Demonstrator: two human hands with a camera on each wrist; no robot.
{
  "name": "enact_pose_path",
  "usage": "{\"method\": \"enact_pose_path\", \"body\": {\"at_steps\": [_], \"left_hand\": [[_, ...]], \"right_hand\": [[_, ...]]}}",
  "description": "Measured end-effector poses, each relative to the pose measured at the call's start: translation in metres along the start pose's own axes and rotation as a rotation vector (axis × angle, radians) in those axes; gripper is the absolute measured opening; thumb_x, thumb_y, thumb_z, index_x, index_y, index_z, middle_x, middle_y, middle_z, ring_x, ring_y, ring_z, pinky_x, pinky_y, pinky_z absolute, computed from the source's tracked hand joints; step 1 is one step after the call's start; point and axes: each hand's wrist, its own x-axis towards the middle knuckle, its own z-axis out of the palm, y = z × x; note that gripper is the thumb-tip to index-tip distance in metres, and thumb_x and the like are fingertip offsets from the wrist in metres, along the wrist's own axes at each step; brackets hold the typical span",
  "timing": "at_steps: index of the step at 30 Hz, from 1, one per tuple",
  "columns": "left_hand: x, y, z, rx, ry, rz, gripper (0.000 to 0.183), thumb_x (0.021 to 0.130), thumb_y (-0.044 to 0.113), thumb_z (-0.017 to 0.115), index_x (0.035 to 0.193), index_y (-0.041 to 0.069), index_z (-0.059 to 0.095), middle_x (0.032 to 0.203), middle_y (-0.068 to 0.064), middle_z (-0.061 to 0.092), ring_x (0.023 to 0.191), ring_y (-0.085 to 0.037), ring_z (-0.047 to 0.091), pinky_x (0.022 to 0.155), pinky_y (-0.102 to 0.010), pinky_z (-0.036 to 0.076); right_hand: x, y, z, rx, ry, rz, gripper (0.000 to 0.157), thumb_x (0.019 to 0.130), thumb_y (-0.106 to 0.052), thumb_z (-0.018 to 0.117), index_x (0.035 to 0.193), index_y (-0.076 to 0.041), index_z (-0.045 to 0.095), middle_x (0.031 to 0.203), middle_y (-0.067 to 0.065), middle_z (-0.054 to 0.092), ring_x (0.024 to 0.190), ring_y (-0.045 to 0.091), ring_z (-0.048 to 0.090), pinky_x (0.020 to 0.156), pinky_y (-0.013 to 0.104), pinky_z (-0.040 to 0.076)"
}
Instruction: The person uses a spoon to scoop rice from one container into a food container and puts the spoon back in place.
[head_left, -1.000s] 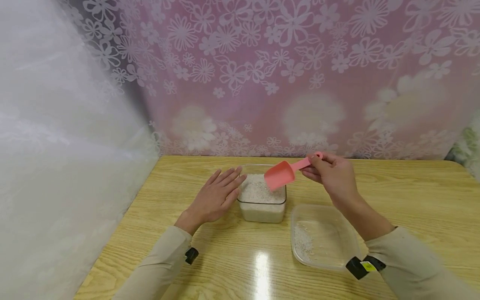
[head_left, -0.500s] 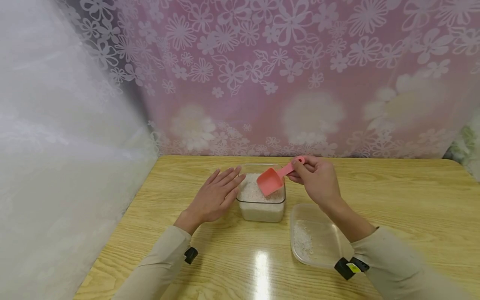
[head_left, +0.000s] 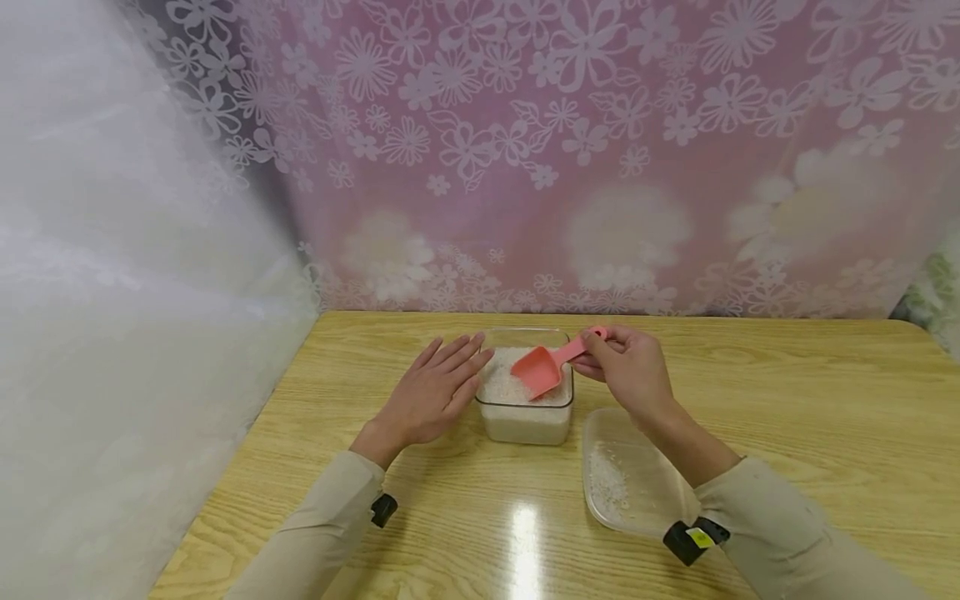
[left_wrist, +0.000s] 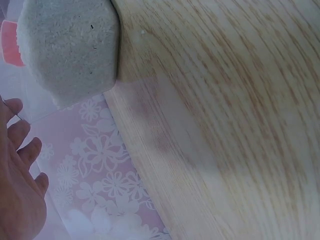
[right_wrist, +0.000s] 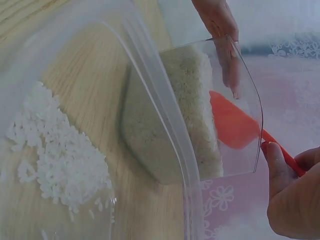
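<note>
A clear square container [head_left: 525, 423] of white rice [head_left: 498, 379] stands near the back of the table. My right hand [head_left: 633, 371] pinches the handle of a pink scoop [head_left: 538, 372] between thumb and fingers. In the right wrist view the scoop's front edge [right_wrist: 215, 107] meets the rice surface inside the container. My left hand [head_left: 431, 392] lies with straight fingers against the container's left rim. A wider, shallow translucent box [head_left: 637, 525] sits in front and to the right, partly under my right forearm, with a small heap of rice [head_left: 606, 482] at its left side.
The wood-grain table [head_left: 435, 533] ends at a pink floral curtain [head_left: 480, 242] behind it. A whitish sheet [head_left: 150, 333] hangs along the left side. Black bands with small devices are on both wrists.
My right hand has moved left and slightly down, bringing the scoop from above the container's right side down to the rice. My left hand has stayed in place.
</note>
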Motion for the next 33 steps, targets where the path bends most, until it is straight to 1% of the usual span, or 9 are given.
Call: {"method": "enact_pose_path", "body": {"at_steps": [6,12,17,21,26,29,33], "left_hand": [[0.0,0.0,0.0,-0.001,0.006,0.005,0.048,0.105,0.032,0.031,0.151,0.018,0.034,0.156,-0.001,0.024,0.142,-0.02,0.021,0.116,-0.043,0.01],[-0.001,-0.001,0.0,-0.007,0.025,0.011,0.047,0.104,0.031,0.034,0.149,0.016,0.037,0.155,-0.002,0.026,0.142,-0.02,0.022,0.116,-0.043,0.011],[-0.001,-0.001,0.001,0.0,0.019,0.013,0.049,0.105,0.034,0.028,0.15,0.017,0.035,0.156,-0.003,0.025,0.142,-0.02,0.021,0.116,-0.043,0.011],[-0.001,-0.001,0.001,0.006,0.019,0.01,0.049,0.105,0.034,0.028,0.15,0.018,0.034,0.156,-0.002,0.025,0.142,-0.02,0.021,0.116,-0.043,0.01],[0.001,-0.001,0.001,0.024,0.019,0.005,0.049,0.105,0.036,0.026,0.15,0.018,0.034,0.156,-0.001,0.024,0.142,-0.021,0.022,0.116,-0.043,0.011],[0.002,-0.001,0.002,0.034,0.015,0.001,0.05,0.105,0.037,0.024,0.151,0.019,0.034,0.156,-0.001,0.024,0.142,-0.02,0.022,0.116,-0.043,0.011],[0.004,0.0,0.003,0.041,0.011,-0.003,0.05,0.105,0.038,0.024,0.151,0.019,0.033,0.156,-0.001,0.024,0.142,-0.02,0.021,0.116,-0.043,0.011]], "right_hand": [[0.0,0.001,0.003,0.048,-0.017,0.059,0.034,0.098,-0.02,0.057,0.11,0.011,0.055,0.089,0.01,0.071,0.082,0.02,0.071,0.077,0.032,0.055],[0.0,0.001,0.003,0.068,-0.032,0.071,0.035,0.098,-0.02,0.056,0.113,0.012,0.054,0.093,0.012,0.07,0.083,0.02,0.07,0.078,0.031,0.054],[-0.002,0.001,0.002,0.071,-0.033,0.09,0.034,0.098,-0.019,0.056,0.113,0.012,0.053,0.092,0.013,0.069,0.083,0.019,0.07,0.08,0.032,0.054],[-0.001,0.0,0.001,0.089,-0.028,0.115,0.031,0.099,-0.017,0.055,0.112,0.011,0.053,0.09,0.011,0.069,0.081,0.017,0.07,0.08,0.032,0.054],[0.0,-0.001,-0.002,0.146,-0.03,0.154,0.035,0.099,-0.016,0.055,0.119,0.013,0.051,0.089,0.008,0.069,0.08,0.015,0.07,0.078,0.029,0.054],[0.001,-0.001,-0.006,0.191,-0.045,0.177,0.041,0.099,-0.016,0.054,0.126,0.014,0.047,0.089,0.008,0.068,0.08,0.014,0.07,0.079,0.028,0.054],[0.002,0.0,-0.011,0.273,-0.072,0.204,0.044,0.1,-0.015,0.052,0.132,0.014,0.041,0.09,0.007,0.069,0.082,0.013,0.07,0.081,0.027,0.053]]}}
